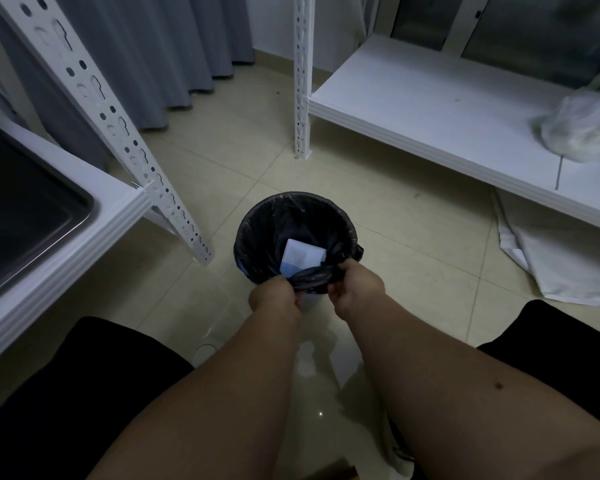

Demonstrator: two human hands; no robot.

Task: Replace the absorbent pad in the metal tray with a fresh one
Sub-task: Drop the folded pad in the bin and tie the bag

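Both hands — left hand [274,297], right hand [355,289] — pinch the bag [312,277] rim in curled fingers; one pad [303,256] lies just beyond, one tray [25,209] far left.

A small round bin lined with a black plastic bag [291,216] stands on the pale tiled floor [222,168]. Both hands grip the bag's near rim: the left hand [274,301] and the right hand [355,287] pinch bunched plastic. A folded white and blue absorbent pad [300,256] lies inside the bin. Left of the bin, a dark metal tray [25,209] sits on a white shelf [84,244].
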